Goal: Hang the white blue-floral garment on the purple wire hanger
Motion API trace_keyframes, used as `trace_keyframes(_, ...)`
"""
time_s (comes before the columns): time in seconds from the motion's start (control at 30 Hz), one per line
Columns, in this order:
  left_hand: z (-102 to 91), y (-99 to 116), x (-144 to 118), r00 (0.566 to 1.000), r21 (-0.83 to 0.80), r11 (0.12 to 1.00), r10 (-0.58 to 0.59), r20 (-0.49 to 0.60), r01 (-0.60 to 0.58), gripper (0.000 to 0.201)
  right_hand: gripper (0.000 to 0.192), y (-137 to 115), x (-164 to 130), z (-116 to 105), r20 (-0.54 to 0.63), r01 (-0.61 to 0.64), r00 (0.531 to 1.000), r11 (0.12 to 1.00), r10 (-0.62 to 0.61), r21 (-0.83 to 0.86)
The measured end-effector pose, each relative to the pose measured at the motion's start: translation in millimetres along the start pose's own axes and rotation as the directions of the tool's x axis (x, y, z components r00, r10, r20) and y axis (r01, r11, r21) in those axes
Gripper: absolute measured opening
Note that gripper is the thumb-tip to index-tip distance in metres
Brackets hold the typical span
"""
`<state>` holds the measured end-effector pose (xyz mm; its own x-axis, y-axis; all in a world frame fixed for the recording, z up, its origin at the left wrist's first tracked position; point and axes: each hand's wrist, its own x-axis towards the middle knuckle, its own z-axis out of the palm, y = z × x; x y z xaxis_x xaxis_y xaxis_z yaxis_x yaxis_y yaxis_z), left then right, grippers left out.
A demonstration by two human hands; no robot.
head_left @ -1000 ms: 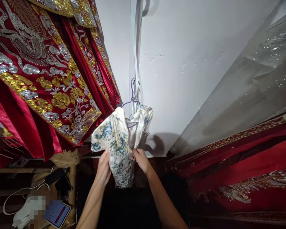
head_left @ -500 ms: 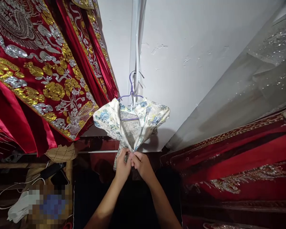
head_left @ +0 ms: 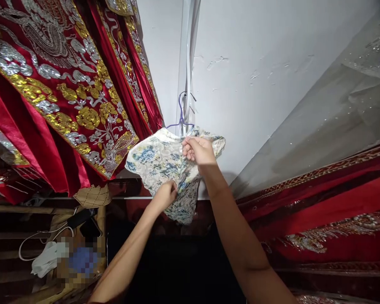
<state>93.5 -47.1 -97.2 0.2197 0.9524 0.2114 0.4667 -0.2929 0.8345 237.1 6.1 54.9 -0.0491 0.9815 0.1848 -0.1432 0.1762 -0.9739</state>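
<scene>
A cream floral top (head_left: 153,158) with blue and yellow flowers hangs on a purple wire hanger (head_left: 181,121) before the white wall. Its two front halves meet along a line up the middle. My right hand (head_left: 200,150) is closed in a pinch at the top of that line, by the neckline; it appears to grip the front zipper, though the pull is hidden by my fingers. Lower down, my left hand (head_left: 165,195) is closed on the front edge of the top near its hem. The lower back part of the top hangs below my left hand.
Red robes (head_left: 91,97) with gold and silver embroidery hang at the left. Red garments (head_left: 329,211) under clear plastic lie along the right. A wooden rack (head_left: 101,219) at lower left bears a dark phone, a white cable and a white cloth (head_left: 47,257).
My right hand has moved up from the lower front to the neckline, and the open V of the top has closed. My left hand stays low, gripping the cloth. The view has shifted slightly.
</scene>
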Motion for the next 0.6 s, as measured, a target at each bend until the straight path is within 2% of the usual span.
trace_keyframes(0.03,-10.8,11,6,0.999,-0.030,0.999,0.036,-0.026,-0.037,0.005,0.023,4,-6,2,0.017,0.015,1.000,1.000,-0.014,-0.005)
trace_keyframes(0.07,-22.0,24,13,0.990,-0.083,0.991,0.098,-0.106,-0.107,0.014,0.021,8,-13,3,0.032,0.028,0.999,1.000,-0.027,-0.013)
trace_keyframes(0.13,-43.5,53,27,0.914,-0.171,0.939,0.227,-0.336,-0.297,0.040,0.019,11,-26,3,0.049,0.057,0.997,0.997,-0.055,-0.048)
trace_keyframes(0.17,-52.9,68,33,0.875,-0.161,0.917,0.279,-0.395,-0.365,0.043,0.019,10,-31,3,0.052,0.075,0.996,0.995,-0.071,-0.073)
trace_keyframes(0.27,-71.8,104,50,0.822,0.015,0.890,0.427,-0.376,-0.455,0.022,0.020,0,-36,2,0.062,0.131,0.990,0.982,-0.123,-0.137)
trace_keyframes(0.33,-76.6,116,56,0.801,0.125,0.867,0.494,-0.339,-0.482,0.016,0.022,0,-34,1,0.059,0.159,0.987,0.974,-0.151,-0.160)
trace_keyframes(0.4,-79.9,119,56,0.769,0.178,0.848,0.529,-0.360,-0.500,0.015,0.023,11,-33,-3,0.040,0.154,0.988,0.968,-0.149,-0.199)
trace_keyframes(0.47,-88.8,111,55,0.711,0.170,0.848,0.516,-0.479,-0.501,0.014,0.025,32,-35,-8,0.047,0.123,0.992,0.954,-0.114,-0.272)
trace_keyframes(0.5,-96.8,102,55,0.661,0.149,0.856,0.482,-0.575,-0.495,0.014,0.027,44,-39,-12,0.059,0.100,0.995,0.947,-0.086,-0.304)
trace_keyframes(0.57,-118.8,76,54,0.537,0.053,0.876,0.341,-0.772,-0.479,0.013,0.029,67,-49,-17,0.084,0.049,0.996,0.942,-0.022,-0.333)
trace_keyframes(0.6,-130.5,59,53,0.503,-0.024,0.884,0.243,-0.829,-0.466,0.013,0.030,75,-56,-18,0.094,0.024,0.996,0.947,0.007,-0.321)
